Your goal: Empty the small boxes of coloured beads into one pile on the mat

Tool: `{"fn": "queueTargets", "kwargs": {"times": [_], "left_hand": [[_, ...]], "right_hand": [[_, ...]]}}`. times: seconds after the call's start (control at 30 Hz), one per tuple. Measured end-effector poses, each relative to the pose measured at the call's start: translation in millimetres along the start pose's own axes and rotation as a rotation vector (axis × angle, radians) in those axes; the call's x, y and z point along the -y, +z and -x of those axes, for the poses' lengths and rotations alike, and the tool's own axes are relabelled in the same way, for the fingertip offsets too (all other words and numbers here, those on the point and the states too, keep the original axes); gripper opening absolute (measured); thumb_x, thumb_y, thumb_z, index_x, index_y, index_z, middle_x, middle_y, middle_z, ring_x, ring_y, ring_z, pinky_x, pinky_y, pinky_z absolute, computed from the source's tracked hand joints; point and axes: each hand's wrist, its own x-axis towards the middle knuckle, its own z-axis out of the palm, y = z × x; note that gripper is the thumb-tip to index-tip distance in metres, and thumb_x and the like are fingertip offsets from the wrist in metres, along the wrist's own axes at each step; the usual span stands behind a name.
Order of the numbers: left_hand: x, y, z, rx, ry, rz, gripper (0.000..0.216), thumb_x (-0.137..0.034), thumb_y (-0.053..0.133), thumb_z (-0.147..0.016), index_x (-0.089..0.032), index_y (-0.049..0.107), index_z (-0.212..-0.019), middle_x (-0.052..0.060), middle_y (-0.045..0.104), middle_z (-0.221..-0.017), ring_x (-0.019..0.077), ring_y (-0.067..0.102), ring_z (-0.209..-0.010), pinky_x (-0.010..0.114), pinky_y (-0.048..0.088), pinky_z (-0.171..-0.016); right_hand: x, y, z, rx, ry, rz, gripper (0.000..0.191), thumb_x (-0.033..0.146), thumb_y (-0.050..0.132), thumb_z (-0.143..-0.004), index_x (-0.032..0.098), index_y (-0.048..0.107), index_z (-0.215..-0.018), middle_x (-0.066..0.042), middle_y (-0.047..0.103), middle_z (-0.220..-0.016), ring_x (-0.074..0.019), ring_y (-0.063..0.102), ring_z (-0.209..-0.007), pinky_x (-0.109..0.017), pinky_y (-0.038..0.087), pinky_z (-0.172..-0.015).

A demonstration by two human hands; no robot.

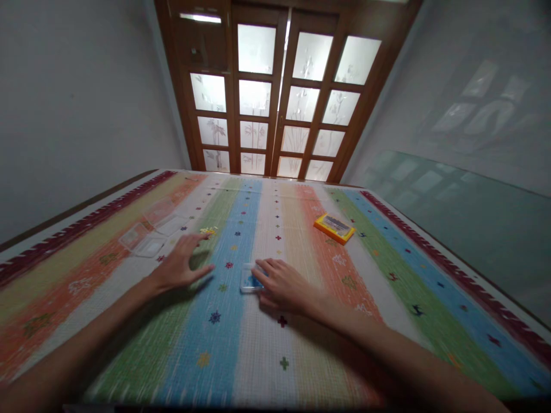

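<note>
My left hand point(181, 267) is just above the tablecloth, its thumb spread well apart from the fingers, and I see nothing in it. Its fingertips are close to a small heap of pale yellow and white bits point(208, 231), too small to make out. In the middle of the table lies a small clear plastic box point(247, 281) with something blue in it. My right hand point(282, 285) grips that box from its right side, fingers bent over the top, covering part of the box and its contents.
A clear plastic case point(148, 241) lies opened out on the left. To the right is a yellow-orange box point(334, 228) with a dark panel on top. A striped cloth point(206, 367) covers the table. Glass-paned wooden doors point(278, 92) stand behind it.
</note>
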Motion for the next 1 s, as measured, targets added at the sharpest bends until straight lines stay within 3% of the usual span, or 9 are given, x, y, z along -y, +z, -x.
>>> {"fn": "queueTargets", "kwargs": {"times": [0.1, 0.2, 0.33, 0.53, 0.63, 0.73, 0.83, 1.0], "left_hand": [[-40, 24, 5, 0.171, 0.129, 0.119, 0.091, -0.058, 0.075, -0.073, -0.017, 0.039, -0.146, 0.017, 0.056, -0.138, 0.0327, 0.054, -0.125, 0.049, 0.044, -0.106], [-62, 46, 3, 0.227, 0.136, 0.191, 0.079, -0.054, 0.075, -0.076, -0.019, 0.046, -0.141, 0.015, 0.059, -0.134, 0.0312, 0.055, -0.124, 0.049, 0.045, -0.106], [-67, 62, -4, 0.233, 0.151, 0.249, 0.055, -0.040, 0.068, -0.084, -0.018, 0.054, -0.133, 0.013, 0.064, -0.124, 0.0281, 0.058, -0.118, 0.048, 0.047, -0.103], [-64, 66, -12, 0.206, 0.077, 0.387, 0.054, -0.032, 0.068, -0.075, -0.019, 0.063, -0.127, 0.012, 0.068, -0.119, 0.0282, 0.062, -0.111, 0.047, 0.050, -0.099], [-63, 66, -15, 0.218, 0.010, 0.458, 0.054, -0.033, 0.072, -0.071, -0.021, 0.066, -0.123, 0.011, 0.069, -0.116, 0.0284, 0.064, -0.106, 0.046, 0.050, -0.097], [-63, 66, -16, 0.233, -0.042, 0.490, 0.061, -0.041, 0.079, -0.069, -0.021, 0.065, -0.125, 0.009, 0.069, -0.111, 0.0268, 0.064, -0.098, 0.045, 0.052, -0.092], [-64, 66, -13, 0.230, -0.073, 0.577, 0.070, -0.045, 0.080, -0.070, -0.021, 0.060, -0.132, 0.010, 0.067, -0.113, 0.0263, 0.063, -0.099, 0.046, 0.052, -0.092], [-69, 60, -10, 0.235, -0.146, 0.873, 0.087, -0.038, 0.072, -0.081, -0.028, 0.028, -0.155, 0.015, 0.053, -0.139, 0.0233, 0.063, -0.110, 0.044, 0.051, -0.099]], "right_hand": [[9, 5, -3, -0.013, 0.001, 0.134, 0.037, 0.025, 0.058, -0.094, 0.004, 0.059, -0.125, -0.029, 0.061, -0.130, -0.0316, 0.064, -0.114, -0.045, 0.053, -0.094], [18, 12, -5, -0.015, 0.009, 0.300, 0.035, 0.018, 0.046, -0.099, 0.000, 0.057, -0.128, -0.033, 0.059, -0.132, -0.0343, 0.065, -0.116, -0.047, 0.057, -0.090], [24, 17, -5, 0.002, 0.000, 0.422, 0.038, 0.014, 0.041, -0.099, -0.003, 0.052, -0.132, -0.037, 0.059, -0.128, -0.0369, 0.067, -0.113, -0.048, 0.061, -0.081], [24, 18, -10, 0.042, 0.036, 0.407, 0.042, 0.013, 0.040, -0.099, 0.011, 0.046, -0.140, -0.032, 0.064, -0.125, -0.0371, 0.070, -0.107, -0.051, 0.062, -0.074], [17, 11, -11, 0.044, 0.015, 0.299, 0.045, 0.013, 0.040, -0.098, 0.014, 0.044, -0.143, -0.032, 0.064, -0.125, -0.0369, 0.070, -0.106, -0.049, 0.061, -0.073], [1, -1, -7, 0.034, -0.017, 0.121, 0.047, 0.022, 0.043, -0.100, 0.007, 0.042, -0.144, -0.032, 0.064, -0.123, -0.0360, 0.071, -0.100, -0.046, 0.059, -0.073], [-22, -11, -3, 0.019, 0.055, -0.086, 0.046, 0.028, 0.042, -0.102, 0.007, 0.041, -0.144, -0.022, 0.073, -0.107, -0.0295, 0.074, -0.088, -0.039, 0.056, -0.071], [-51, -15, -3, -0.269, 0.233, -0.686, 0.029, 0.029, 0.033, -0.105, 0.017, 0.043, -0.129, -0.011, 0.075, -0.100, -0.0183, 0.073, -0.080, -0.032, 0.056, -0.073]]}}
